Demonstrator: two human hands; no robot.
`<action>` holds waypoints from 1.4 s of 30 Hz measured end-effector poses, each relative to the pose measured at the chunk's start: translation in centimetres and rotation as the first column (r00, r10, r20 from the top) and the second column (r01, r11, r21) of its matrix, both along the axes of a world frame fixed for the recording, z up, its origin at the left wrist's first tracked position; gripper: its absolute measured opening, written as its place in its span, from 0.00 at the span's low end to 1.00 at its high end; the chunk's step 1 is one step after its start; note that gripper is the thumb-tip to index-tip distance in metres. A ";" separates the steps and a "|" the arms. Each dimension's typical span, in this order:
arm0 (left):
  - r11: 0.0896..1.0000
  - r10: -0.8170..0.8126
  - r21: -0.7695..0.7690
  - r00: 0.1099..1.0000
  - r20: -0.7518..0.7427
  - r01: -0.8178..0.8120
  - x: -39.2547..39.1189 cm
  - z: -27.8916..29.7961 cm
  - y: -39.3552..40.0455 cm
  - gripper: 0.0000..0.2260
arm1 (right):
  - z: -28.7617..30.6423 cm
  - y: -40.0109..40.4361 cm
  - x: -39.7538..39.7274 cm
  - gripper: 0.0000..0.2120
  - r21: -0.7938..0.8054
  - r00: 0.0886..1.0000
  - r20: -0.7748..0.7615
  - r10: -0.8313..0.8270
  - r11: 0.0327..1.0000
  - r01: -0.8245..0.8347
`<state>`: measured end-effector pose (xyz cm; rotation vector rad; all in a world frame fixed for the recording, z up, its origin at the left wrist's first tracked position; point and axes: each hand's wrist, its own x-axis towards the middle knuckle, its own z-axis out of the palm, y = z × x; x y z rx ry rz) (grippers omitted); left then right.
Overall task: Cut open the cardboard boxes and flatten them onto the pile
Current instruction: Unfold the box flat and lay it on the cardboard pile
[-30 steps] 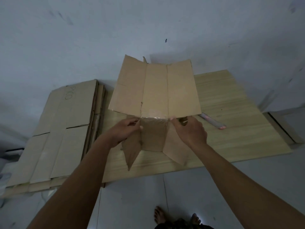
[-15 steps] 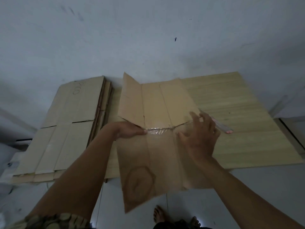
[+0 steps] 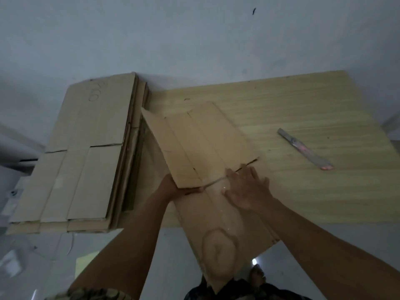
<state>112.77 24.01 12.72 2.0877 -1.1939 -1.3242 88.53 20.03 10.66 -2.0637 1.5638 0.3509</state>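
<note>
- Two bare hands are working on one cut-open brown cardboard box (image 3: 207, 169), which is lying partly on the light wooden table top (image 3: 303, 191) and partly hanging over its near edge.
- Nearest to the camera, a round darker stain is showing on the hanging part of the cardboard.
- At the taped fold, the left hand (image 3: 171, 188) is gripping the left edge of the box, with the thumb on top and the fingers hidden under the panel.
- Beside it, the right hand (image 3: 246, 189) is pressing flat on the cardboard with the fingers straight and spread.
- Farther right, a grey and pink utility knife (image 3: 305, 149) is lying on the table, well apart from the hands.
- Farther left, the pile of flattened brown cardboard sheets (image 3: 86, 161) is lying next to the table.
</note>
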 end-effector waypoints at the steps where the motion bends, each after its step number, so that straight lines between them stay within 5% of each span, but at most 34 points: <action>1: 1.000 0.011 -0.012 0.999 -0.050 -0.012 0.6 -1.1 0.4 0.37 | -0.6 0.2 0.2 0.30 0.016 1.000 -0.003 -0.028 0.999 0.028; 4: 0.996 0.088 0.015 0.995 -0.047 -0.088 2.1 -2.9 1.4 0.24 | -1.8 0.7 0.6 0.26 -0.036 0.996 -0.039 -0.079 0.996 0.078; 7: 0.876 0.481 0.006 0.874 0.066 -0.482 3.1 -3.5 1.3 0.17 | -2.3 0.2 1.4 0.20 -0.240 0.984 -0.026 -0.175 0.957 0.164; 11: 0.739 0.669 0.117 0.743 -0.013 -0.664 2.7 -2.7 0.2 0.48 | -2.8 -2.2 3.1 0.16 -0.239 0.916 0.129 -0.381 0.884 0.401; 15: 0.691 0.723 0.175 0.679 -0.130 -0.702 2.7 -3.5 -1.0 0.63 | -2.9 -5.3 3.5 0.41 -0.104 0.833 0.058 -0.551 0.826 0.554; 18: 0.665 0.746 0.278 0.595 -0.299 -0.693 2.7 -2.8 -1.9 0.59 | -2.9 -6.8 2.6 0.59 -0.004 0.787 0.013 -0.617 0.787 0.617; 21: 0.680 0.733 0.280 0.628 -0.260 -0.678 2.7 -2.5 -2.2 0.43 | -2.5 -7.4 2.1 0.62 -0.075 0.774 -0.051 -0.631 0.775 0.627; 24: 0.693 0.721 0.242 0.662 -0.206 -0.679 3.1 -3.7 -2.8 0.19 | -1.9 -8.0 0.9 0.54 -0.011 0.715 -0.059 -0.697 0.716 0.698; 26: 0.675 0.737 0.255 0.640 -0.215 -0.692 3.5 -3.8 -3.4 0.14 | -1.9 -8.5 -0.5 0.44 0.098 0.670 0.064 -0.740 0.673 0.733; 31: 0.691 0.722 0.209 0.647 -0.246 -0.692 3.3 -2.1 -5.7 0.10 | -0.4 -9.3 -1.3 0.24 0.131 0.593 0.286 -0.753 0.643 0.754; 33: 0.721 0.683 0.137 0.662 -0.310 -0.680 3.4 -1.1 -7.2 0.16 | 1.2 -10.0 -0.9 0.21 0.111 0.558 0.351 -0.752 0.625 0.773; 42: 0.795 0.392 -0.185 0.723 -0.569 -0.577 5.9 10.2 -14.5 0.18 | 10.9 -14.8 0.4 0.04 0.098 0.227 0.829 -0.511 0.533 0.841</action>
